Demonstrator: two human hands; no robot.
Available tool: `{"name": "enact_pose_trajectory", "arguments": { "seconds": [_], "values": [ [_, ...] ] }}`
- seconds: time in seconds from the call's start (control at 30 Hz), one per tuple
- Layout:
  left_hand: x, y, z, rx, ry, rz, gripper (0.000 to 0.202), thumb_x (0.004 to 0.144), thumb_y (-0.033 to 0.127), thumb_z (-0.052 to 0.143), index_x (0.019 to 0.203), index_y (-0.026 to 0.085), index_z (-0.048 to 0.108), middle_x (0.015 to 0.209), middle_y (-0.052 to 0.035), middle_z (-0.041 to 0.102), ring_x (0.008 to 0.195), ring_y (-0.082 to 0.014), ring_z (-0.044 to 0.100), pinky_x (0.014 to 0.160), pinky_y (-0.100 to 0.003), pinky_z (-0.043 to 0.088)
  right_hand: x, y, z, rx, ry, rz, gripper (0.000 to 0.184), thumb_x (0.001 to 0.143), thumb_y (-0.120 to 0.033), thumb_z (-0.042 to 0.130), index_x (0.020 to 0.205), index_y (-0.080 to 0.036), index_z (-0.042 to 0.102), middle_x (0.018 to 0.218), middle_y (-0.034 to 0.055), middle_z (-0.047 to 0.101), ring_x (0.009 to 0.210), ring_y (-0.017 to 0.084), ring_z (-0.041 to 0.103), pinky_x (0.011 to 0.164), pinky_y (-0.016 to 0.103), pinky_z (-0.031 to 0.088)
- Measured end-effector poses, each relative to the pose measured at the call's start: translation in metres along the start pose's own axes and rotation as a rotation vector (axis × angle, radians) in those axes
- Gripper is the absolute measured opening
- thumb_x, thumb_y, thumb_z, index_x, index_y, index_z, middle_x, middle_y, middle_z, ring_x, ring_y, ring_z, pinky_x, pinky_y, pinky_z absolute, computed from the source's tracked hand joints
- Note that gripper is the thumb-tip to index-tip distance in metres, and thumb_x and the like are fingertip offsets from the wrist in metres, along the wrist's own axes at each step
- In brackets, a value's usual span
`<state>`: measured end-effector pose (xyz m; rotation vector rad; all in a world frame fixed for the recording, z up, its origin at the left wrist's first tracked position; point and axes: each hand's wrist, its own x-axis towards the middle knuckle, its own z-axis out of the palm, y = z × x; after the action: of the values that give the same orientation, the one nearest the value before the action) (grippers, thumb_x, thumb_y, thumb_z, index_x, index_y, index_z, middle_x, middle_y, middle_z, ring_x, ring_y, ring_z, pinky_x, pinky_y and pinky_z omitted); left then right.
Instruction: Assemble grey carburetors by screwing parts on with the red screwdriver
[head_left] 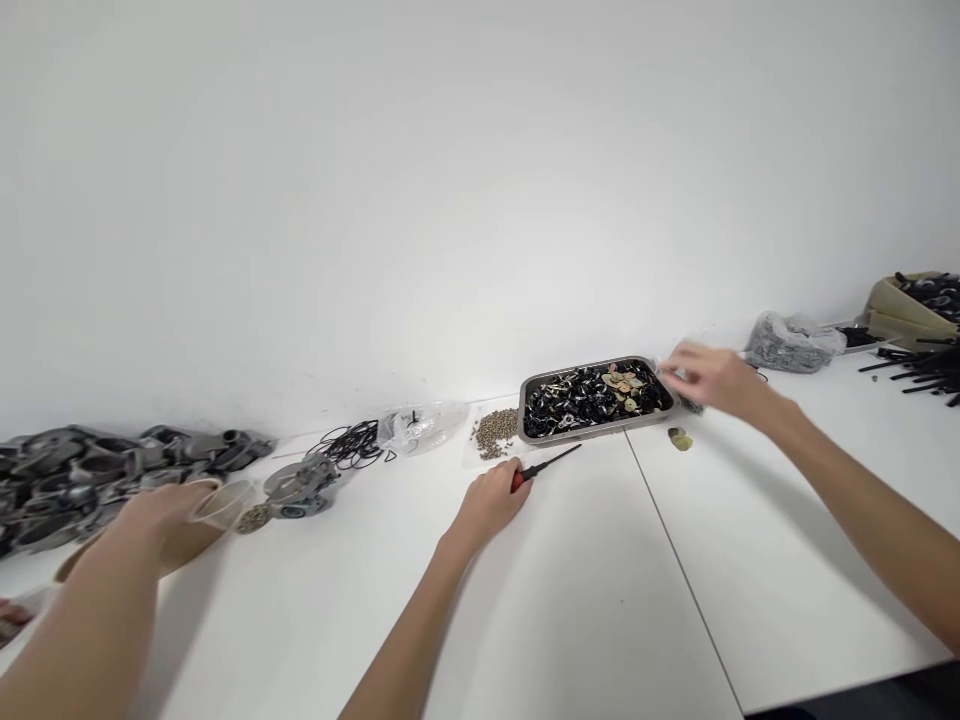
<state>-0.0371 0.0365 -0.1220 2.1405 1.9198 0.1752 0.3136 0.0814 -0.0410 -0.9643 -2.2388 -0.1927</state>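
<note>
My left hand [487, 505] rests on the white table [570, 600], closed round the red handle of a small screwdriver [551, 462]. Its black shaft points up and right toward a metal tray [600, 428] filled with black parts and some brass discs. My right hand [720, 382] reaches over the tray's right end, above a small clear bag [691, 404]. That hand is smeared by motion, so its fingers are unclear. Two loose brass discs [680, 438] lie just in front of it.
Another person's arm [90, 620] comes in at lower left, gripping a tipped paper cup [214, 510] beside a grey casting [300, 485]. More castings [90, 470], black rings [352, 443], brass bits [495, 432], a grey bag [791, 343] and black rods [919, 365] line the wall.
</note>
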Motion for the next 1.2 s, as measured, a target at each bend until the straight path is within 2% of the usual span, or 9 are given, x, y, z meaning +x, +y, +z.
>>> {"name": "enact_pose_trajectory", "arguments": {
  "seconds": [0.13, 0.2, 0.27, 0.43, 0.6, 0.7, 0.83, 0.93, 1.2],
  "values": [
    [0.000, -0.001, 0.000, -0.008, -0.005, -0.016, 0.016, 0.088, 0.029, 0.042, 0.074, 0.021, 0.039, 0.080, -0.0034, 0.059, 0.068, -0.0178, 0.052, 0.060, -0.028, 0.029, 0.021, 0.036, -0.049, -0.082, 0.520, 0.091, 0.014, 0.082, -0.031, 0.067, 0.089, -0.020, 0.073, 0.083, 0.0038, 0.067, 0.059, 0.010, 0.051, 0.060, 0.026, 0.043],
    [0.001, -0.002, 0.002, -0.005, -0.004, -0.019, 0.016, 0.088, 0.029, 0.041, 0.074, 0.021, 0.039, 0.079, -0.0033, 0.059, 0.068, -0.0179, 0.052, 0.060, -0.028, 0.029, 0.020, 0.061, -0.062, -0.165, 0.664, 0.167, 0.014, 0.079, -0.030, 0.070, 0.087, -0.019, 0.074, 0.078, 0.0048, 0.067, 0.063, 0.012, 0.053, 0.063, 0.026, 0.043],
    [0.002, -0.003, 0.003, 0.001, -0.001, -0.018, 0.017, 0.088, 0.029, 0.041, 0.073, 0.021, 0.038, 0.079, -0.0032, 0.058, 0.067, -0.0177, 0.051, 0.060, -0.028, 0.029, 0.012, 0.089, -0.065, -0.231, 0.693, 0.300, 0.015, 0.077, -0.029, 0.072, 0.085, -0.017, 0.074, 0.077, 0.0068, 0.067, 0.063, 0.012, 0.054, 0.063, 0.026, 0.042],
    [0.006, -0.005, 0.006, 0.006, -0.012, -0.018, 0.019, 0.088, 0.033, 0.039, 0.074, 0.021, 0.036, 0.079, -0.0029, 0.057, 0.067, -0.0175, 0.048, 0.062, -0.029, 0.030, -0.031, 0.155, -0.037, -0.269, 0.444, 0.776, 0.016, 0.076, -0.021, 0.071, 0.091, -0.015, 0.074, 0.094, 0.0104, 0.069, 0.062, 0.010, 0.052, 0.073, 0.027, 0.042],
    [0.007, -0.005, 0.006, 0.003, -0.023, -0.038, 0.019, 0.088, 0.036, 0.038, 0.076, 0.022, 0.038, 0.078, -0.0026, 0.058, 0.066, -0.0178, 0.047, 0.063, -0.029, 0.032, -0.068, 0.180, 0.011, -0.246, 0.177, 0.945, 0.012, 0.071, -0.019, 0.071, 0.081, -0.014, 0.074, 0.085, 0.0111, 0.070, 0.070, 0.017, 0.054, 0.070, 0.031, 0.038],
    [0.006, -0.004, 0.006, 0.012, -0.016, -0.041, 0.019, 0.088, 0.037, 0.038, 0.076, 0.021, 0.039, 0.079, -0.0026, 0.058, 0.067, -0.0178, 0.048, 0.063, -0.029, 0.033, -0.077, 0.182, 0.036, -0.228, 0.061, 0.997, 0.015, 0.072, -0.021, 0.067, 0.084, -0.014, 0.074, 0.086, 0.0103, 0.070, 0.074, 0.019, 0.055, 0.070, 0.031, 0.038],
    [0.006, -0.003, 0.006, 0.018, -0.020, -0.042, 0.020, 0.088, 0.037, 0.038, 0.075, 0.021, 0.038, 0.078, -0.0021, 0.057, 0.066, -0.0175, 0.047, 0.063, -0.029, 0.032, -0.080, 0.182, 0.049, -0.245, 0.011, 1.023, 0.021, 0.076, -0.024, 0.061, 0.091, -0.015, 0.074, 0.103, 0.0119, 0.067, 0.089, 0.022, 0.056, 0.074, 0.031, 0.040],
    [0.007, -0.005, 0.006, 0.008, -0.030, -0.048, 0.019, 0.088, 0.037, 0.037, 0.077, 0.022, 0.039, 0.079, -0.0020, 0.058, 0.067, -0.0179, 0.048, 0.063, -0.029, 0.032, -0.080, 0.181, 0.050, -0.260, 0.011, 1.011, 0.026, 0.078, -0.025, 0.058, 0.096, -0.014, 0.073, 0.111, 0.0133, 0.063, 0.094, 0.023, 0.056, 0.079, 0.031, 0.042],
    [0.007, -0.006, 0.007, 0.026, -0.023, -0.027, 0.019, 0.089, 0.035, 0.037, 0.077, 0.021, 0.038, 0.082, -0.0025, 0.059, 0.071, -0.0191, 0.051, 0.063, -0.029, 0.032, -0.061, 0.170, 0.038, -0.232, 0.058, 0.966, 0.028, 0.074, -0.017, 0.055, 0.094, -0.009, 0.072, 0.096, 0.0132, 0.065, 0.085, 0.019, 0.056, 0.085, 0.030, 0.040]
  ]
}}
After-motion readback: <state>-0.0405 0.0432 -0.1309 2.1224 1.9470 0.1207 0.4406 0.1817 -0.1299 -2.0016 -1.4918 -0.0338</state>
